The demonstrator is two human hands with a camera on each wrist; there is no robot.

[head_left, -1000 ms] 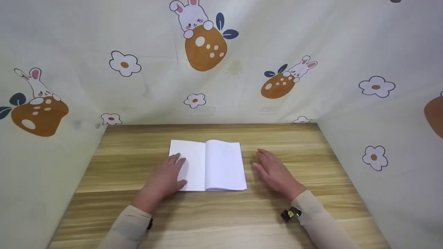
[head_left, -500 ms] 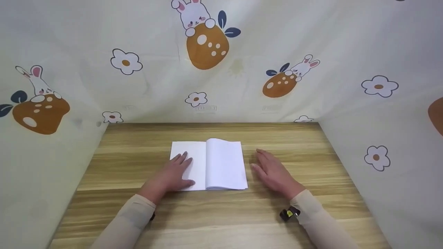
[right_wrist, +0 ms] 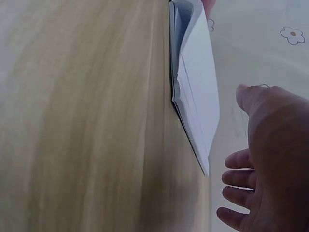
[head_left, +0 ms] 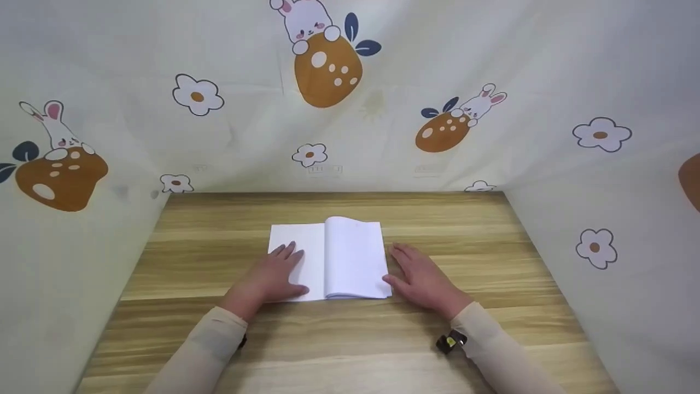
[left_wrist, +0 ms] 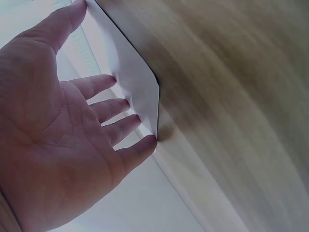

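Note:
A notebook (head_left: 355, 260) lies spread on the table, its blank white pages facing up and the right-hand stack bulging near the spine. My left hand (head_left: 272, 276) rests with spread fingers on the left page; in the left wrist view the fingertips (left_wrist: 129, 104) press along that page (left_wrist: 137, 72). Just off the notebook's right edge is my right hand (head_left: 424, 279), its fingers extended and its thumb at the page edge in the head view. The right wrist view shows the layered page edges (right_wrist: 193, 113) with the right hand (right_wrist: 270, 159) beside them, holding nothing.
The wood-grain table (head_left: 339, 350) is bordered at the back and both sides by pale cloth (head_left: 246, 137) printed with rabbits and flowers. A small black device (head_left: 451, 342) is strapped at the right wrist.
My left hand has slid a little to the right on the left page and spread its fingers. My right hand has come left, up to the notebook's right edge.

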